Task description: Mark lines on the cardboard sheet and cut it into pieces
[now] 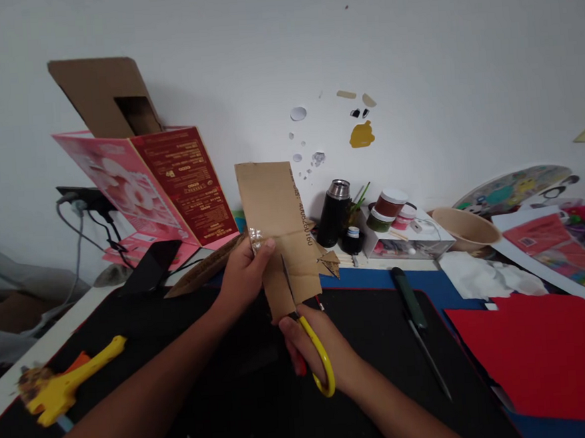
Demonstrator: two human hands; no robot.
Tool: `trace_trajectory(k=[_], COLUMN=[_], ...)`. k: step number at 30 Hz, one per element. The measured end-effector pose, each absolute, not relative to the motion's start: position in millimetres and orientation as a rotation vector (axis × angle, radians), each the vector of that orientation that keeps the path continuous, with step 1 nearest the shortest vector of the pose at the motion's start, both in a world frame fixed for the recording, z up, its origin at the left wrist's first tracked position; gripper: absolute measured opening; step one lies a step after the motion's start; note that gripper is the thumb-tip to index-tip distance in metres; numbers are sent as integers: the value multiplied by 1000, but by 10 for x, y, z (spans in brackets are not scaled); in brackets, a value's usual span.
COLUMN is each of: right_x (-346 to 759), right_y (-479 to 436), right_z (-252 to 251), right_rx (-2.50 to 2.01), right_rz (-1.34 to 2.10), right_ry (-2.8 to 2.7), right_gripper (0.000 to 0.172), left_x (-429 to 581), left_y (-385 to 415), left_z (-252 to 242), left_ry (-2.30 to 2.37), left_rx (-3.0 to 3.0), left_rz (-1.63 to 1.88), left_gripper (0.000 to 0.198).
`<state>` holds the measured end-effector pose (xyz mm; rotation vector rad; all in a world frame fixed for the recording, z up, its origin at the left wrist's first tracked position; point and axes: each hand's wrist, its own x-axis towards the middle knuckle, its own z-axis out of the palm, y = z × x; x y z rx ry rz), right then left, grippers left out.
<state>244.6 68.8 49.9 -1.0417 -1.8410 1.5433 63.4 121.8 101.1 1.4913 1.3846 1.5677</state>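
My left hand (pixel 246 275) is closed on the left edge of an upright strip of brown cardboard (pixel 277 213), thumb pressed on its front. My right hand (pixel 316 351) grips yellow-handled scissors (pixel 318 357) just below it. The blades reach up into the cardboard's lower edge, where a slit runs upward. Both hands hover over a black mat (pixel 225 397).
A yellow glue gun (pixel 66 385) lies at the left. A screwdriver (pixel 417 324) and red paper (pixel 547 354) lie at the right. Behind stand a pink and red box (pixel 155 188), a black flask (pixel 333 213), paint jars (pixel 389 209) and a paper bowl (pixel 466 228).
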Motion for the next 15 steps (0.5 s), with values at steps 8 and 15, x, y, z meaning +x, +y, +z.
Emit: trace_trajectory(k=[8,15], right_x=[2467,2465], right_y=[665,672], right_z=[620,630], right_rx=[-1082,-1105], right_rz=[1478,1543], right_ry=[-1968,-1978], right_gripper=[46,30], left_x=[630,651], left_y=[1178,1178], left_z=[1073,1088], left_ry=[1351,1345], left_rx=[1556,1561], left_rz=[1550,1551], left_gripper=[34,30])
